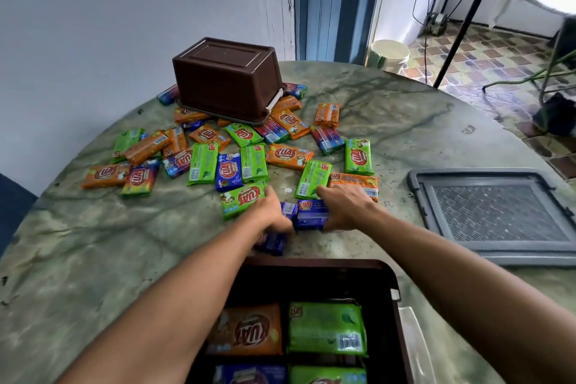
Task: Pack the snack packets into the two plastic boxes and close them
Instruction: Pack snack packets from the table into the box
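2 hands work at the near edge of a spread of snack packets (290, 156) on the green marbled counter (93, 243). Each packet is a flat, glossy rectangle in orange, green, blue or a rainbow print, with a red oval logo. They lie scattered at many angles, most with the long axis running roughly away from the person. The left hand (272, 212) curls its grip round a blue packet (272, 243). The right hand (344, 207) grips another blue packet (311, 215) whose long axis runs left to right. Nearest the person, an open brown box (389, 284) holds orange, green and blue packets laid flat. A second brown box (227, 78) sits upside down at the far side, on packets. A grey lid (495, 215) lies flat to the right.
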`<state>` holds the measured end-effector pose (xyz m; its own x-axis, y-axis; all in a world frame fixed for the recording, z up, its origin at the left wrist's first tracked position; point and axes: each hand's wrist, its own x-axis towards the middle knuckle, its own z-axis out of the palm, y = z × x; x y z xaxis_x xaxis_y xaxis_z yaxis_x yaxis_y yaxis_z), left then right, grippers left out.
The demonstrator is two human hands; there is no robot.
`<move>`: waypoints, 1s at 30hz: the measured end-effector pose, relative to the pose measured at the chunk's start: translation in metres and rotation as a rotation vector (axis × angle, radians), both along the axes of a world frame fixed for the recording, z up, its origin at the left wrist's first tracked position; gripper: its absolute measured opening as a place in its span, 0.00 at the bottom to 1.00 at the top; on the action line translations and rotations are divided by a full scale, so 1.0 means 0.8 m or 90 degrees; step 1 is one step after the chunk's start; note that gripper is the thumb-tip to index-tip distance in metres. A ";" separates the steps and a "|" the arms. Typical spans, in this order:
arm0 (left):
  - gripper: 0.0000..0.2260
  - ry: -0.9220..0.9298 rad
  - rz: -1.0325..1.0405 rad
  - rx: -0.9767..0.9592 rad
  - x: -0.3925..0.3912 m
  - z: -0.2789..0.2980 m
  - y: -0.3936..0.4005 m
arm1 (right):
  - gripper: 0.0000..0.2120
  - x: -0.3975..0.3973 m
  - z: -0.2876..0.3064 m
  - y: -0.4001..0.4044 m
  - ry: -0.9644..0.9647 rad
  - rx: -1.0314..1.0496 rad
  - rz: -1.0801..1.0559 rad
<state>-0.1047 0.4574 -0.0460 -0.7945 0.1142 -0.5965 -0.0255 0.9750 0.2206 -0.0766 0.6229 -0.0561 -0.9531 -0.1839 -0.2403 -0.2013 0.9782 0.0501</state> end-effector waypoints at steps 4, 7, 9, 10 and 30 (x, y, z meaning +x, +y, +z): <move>0.43 0.069 -0.078 0.081 0.011 0.070 -0.031 | 0.26 0.032 0.066 0.001 0.067 -0.047 0.004; 0.43 0.145 -0.199 0.101 0.047 0.121 -0.065 | 0.26 0.078 0.121 -0.003 0.123 -0.108 -0.012; 0.42 0.202 -0.283 0.088 0.091 0.143 -0.091 | 0.26 0.120 0.145 -0.012 0.129 -0.137 0.007; 0.40 0.218 -0.314 0.089 0.112 0.147 -0.101 | 0.26 0.141 0.150 -0.016 0.113 -0.145 0.020; 0.22 0.176 -0.402 -0.012 0.243 0.037 -0.142 | 0.14 0.285 0.060 -0.090 -0.104 -0.094 0.073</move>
<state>0.0898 0.3434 -0.0167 -0.7026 0.5961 -0.3886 0.6029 0.7888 0.1201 0.1510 0.5512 -0.0081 -0.8747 -0.3329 -0.3522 -0.3047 0.9429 -0.1345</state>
